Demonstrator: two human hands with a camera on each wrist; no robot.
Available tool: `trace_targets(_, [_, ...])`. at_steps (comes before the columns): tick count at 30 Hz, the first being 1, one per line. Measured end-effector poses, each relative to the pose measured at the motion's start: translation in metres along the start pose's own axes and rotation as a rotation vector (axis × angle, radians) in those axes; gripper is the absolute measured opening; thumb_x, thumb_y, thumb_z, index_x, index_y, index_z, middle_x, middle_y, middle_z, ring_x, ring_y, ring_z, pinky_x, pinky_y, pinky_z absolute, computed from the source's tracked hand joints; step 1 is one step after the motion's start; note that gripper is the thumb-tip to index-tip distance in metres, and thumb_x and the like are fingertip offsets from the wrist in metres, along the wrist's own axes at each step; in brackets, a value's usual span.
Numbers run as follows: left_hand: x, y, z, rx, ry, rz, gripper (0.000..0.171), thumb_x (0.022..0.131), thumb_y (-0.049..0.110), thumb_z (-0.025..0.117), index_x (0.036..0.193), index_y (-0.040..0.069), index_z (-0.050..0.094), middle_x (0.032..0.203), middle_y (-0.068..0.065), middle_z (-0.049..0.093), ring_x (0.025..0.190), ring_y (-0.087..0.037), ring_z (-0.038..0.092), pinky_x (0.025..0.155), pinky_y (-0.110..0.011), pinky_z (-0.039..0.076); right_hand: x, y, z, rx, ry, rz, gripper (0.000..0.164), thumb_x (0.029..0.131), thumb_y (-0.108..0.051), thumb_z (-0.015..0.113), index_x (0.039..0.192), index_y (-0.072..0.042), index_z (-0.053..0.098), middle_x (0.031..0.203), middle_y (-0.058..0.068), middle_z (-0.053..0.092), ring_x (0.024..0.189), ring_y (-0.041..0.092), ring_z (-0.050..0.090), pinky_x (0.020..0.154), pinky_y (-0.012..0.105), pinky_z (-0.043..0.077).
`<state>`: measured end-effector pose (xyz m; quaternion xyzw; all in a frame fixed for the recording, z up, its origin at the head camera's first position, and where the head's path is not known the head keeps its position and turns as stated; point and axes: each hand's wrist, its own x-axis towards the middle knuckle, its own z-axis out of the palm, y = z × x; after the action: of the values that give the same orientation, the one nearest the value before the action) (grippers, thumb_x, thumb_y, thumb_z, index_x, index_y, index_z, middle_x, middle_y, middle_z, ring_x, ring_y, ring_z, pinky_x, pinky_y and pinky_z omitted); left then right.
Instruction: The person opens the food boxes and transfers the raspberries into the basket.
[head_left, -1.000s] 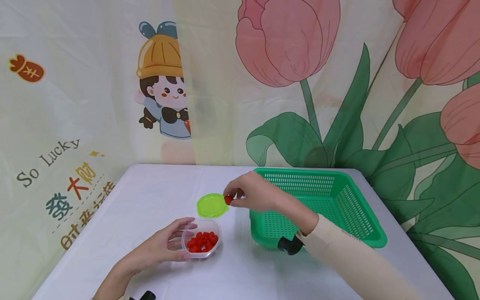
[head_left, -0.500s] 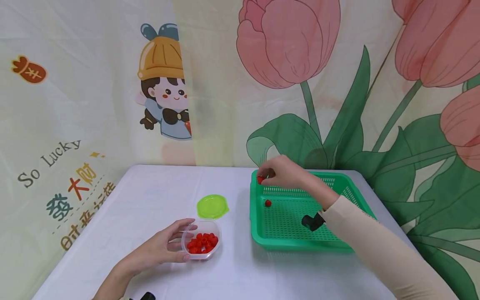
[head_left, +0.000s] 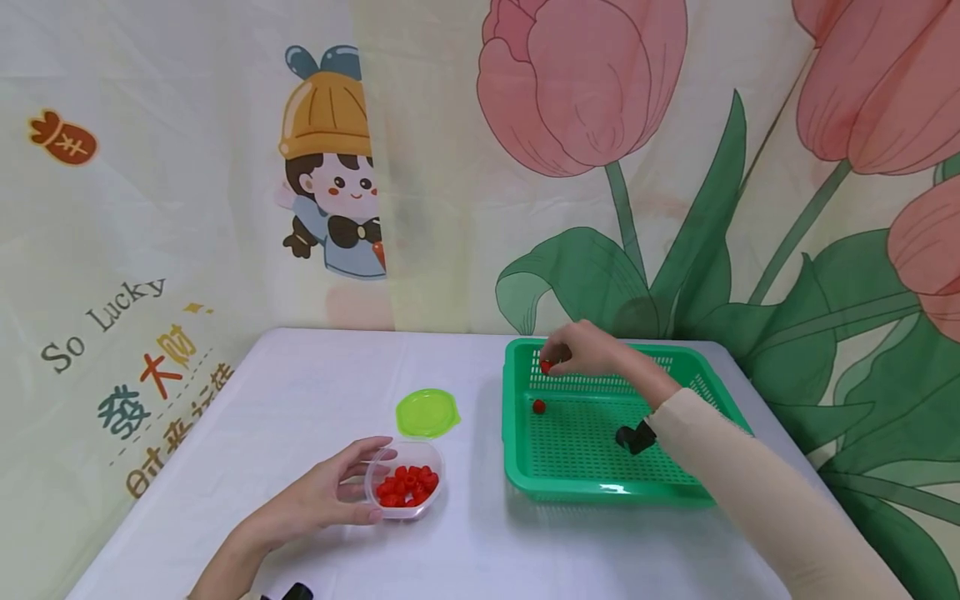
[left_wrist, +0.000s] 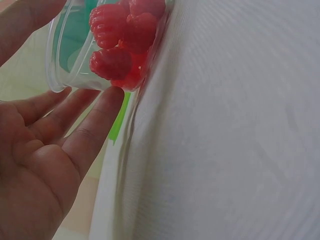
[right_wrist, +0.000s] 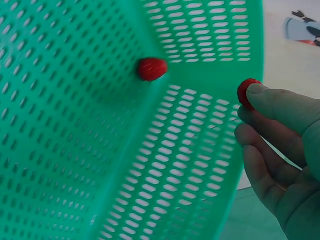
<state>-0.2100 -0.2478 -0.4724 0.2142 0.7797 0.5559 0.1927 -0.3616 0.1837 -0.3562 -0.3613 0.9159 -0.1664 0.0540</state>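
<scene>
Head view: your left hand [head_left: 337, 492] grips the clear tub [head_left: 405, 452], many red berries [head_left: 407, 483] remaining inside, count unclear; lid [head_left: 427, 413] off, just behind. Green basket [head_left: 562, 489]: one loose berry [head_left: 539, 407]; your right hand [head_left: 588, 348] pinches a second berry [head_left: 546, 367] near its far side. Looks early.

Basket [head_left: 592, 492] corner behind sleeve [head_left: 750, 492], sleeve cropped

We are facing a pale backdrop [head_left: 427, 208] where pink tulips [head_left: 581, 87] are rising among green leaves [head_left: 592, 258]. Left of them, we are seeing a cartoon figure [head_left: 333, 183] wearing a yellow hat; farther left, a red pouch [head_left: 63, 138] is sitting above "So Lucky" lettering [head_left: 103, 323] and Chinese characters [head_left: 160, 375]. Below, a white tabletop [head_left: 322, 383] is spreading out.
</scene>
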Motion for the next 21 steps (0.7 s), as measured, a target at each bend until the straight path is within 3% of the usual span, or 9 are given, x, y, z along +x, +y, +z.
trace_targets(7, [-0.001, -0.002, 0.000, 0.020, -0.001, 0.016, 0.084, 0.084, 0.018, 0.078, 0.151, 0.023, 0.029, 0.151, -0.007, 0.039, 0.135, -0.035, 0.043, 0.098, -0.022, 0.048, -0.001, 0.018, 0.014, -0.012, -0.048, 0.009, 0.020, 0.091, -0.016, 0.070, 0.110, -0.010, 0.072, 0.095, -0.004, 0.070, 0.084, 0.007, 0.063, 0.075, 0.029, 0.054])
trace_targets(21, [0.001, 0.000, 0.000, 0.005, 0.004, -0.022, 0.083, 0.083, 0.019, 0.079, 0.150, 0.026, 0.030, 0.151, -0.006, 0.039, 0.137, -0.036, 0.040, 0.096, -0.023, 0.049, 0.000, 0.034, 0.030, 0.057, -0.130, 0.014, 0.019, 0.091, -0.010, 0.069, 0.111, -0.009, 0.071, 0.102, 0.003, 0.070, 0.090, 0.012, 0.064, 0.078, 0.030, 0.054])
